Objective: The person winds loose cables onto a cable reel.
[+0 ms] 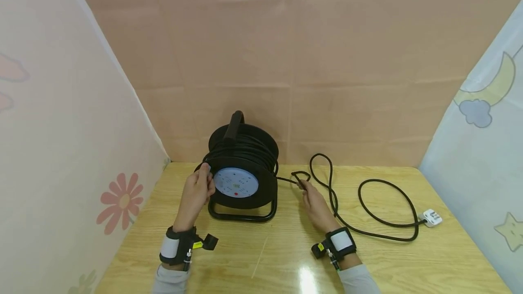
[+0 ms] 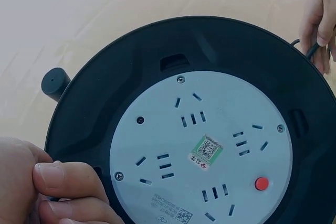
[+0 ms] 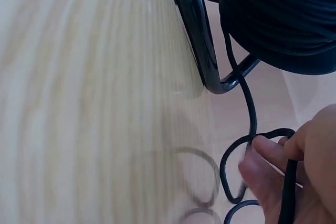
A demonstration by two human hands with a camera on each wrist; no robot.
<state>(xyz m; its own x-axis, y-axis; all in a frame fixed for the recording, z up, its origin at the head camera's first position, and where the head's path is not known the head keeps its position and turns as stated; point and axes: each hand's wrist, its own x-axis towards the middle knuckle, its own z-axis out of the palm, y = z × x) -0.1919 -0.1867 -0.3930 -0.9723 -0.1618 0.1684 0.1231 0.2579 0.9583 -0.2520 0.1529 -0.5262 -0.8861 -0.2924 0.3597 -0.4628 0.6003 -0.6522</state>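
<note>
A black cable reel [image 1: 267, 189] stands on its tubular frame, its pale socket face [image 2: 157, 98] turned towards me. At the left edge of that face, my left hand [image 1: 199, 186] has its thumb and fingers curled on the reel's rim; the part gripped is mostly hidden behind the fingers. To the right of the reel, my right hand [image 1: 316, 205] pinches the black cable [image 3: 287, 192]. A small loop of cable lies over its fingertips in the right wrist view, and a stretch runs from there to the wound drum [image 3: 278, 24].
Loose cable [image 1: 335, 198] curves across the right side of the wooden table [image 1: 286, 257] and ends in a white plug [image 1: 431, 218]. A brown-papered wall [image 1: 347, 80] rises behind, with patterned panels on both sides. The carrying handle [image 1: 234, 127] tops the reel.
</note>
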